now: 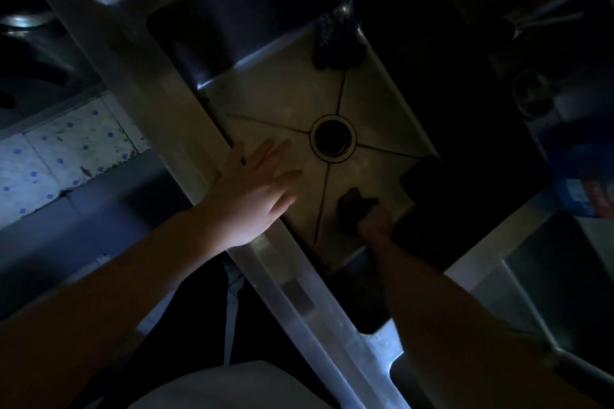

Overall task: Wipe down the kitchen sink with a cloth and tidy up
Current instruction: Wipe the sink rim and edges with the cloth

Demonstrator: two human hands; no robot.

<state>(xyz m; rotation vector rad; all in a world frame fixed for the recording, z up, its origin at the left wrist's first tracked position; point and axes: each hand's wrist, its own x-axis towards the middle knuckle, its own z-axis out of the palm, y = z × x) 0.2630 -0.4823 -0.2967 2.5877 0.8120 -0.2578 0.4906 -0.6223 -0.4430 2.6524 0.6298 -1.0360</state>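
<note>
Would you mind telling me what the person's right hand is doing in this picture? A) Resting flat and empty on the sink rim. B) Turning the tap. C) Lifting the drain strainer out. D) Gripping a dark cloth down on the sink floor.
D: the right hand is closed around a dark cloth on the floor of the sink, near the drain, while the left hand is spread open over the rim.
</note>
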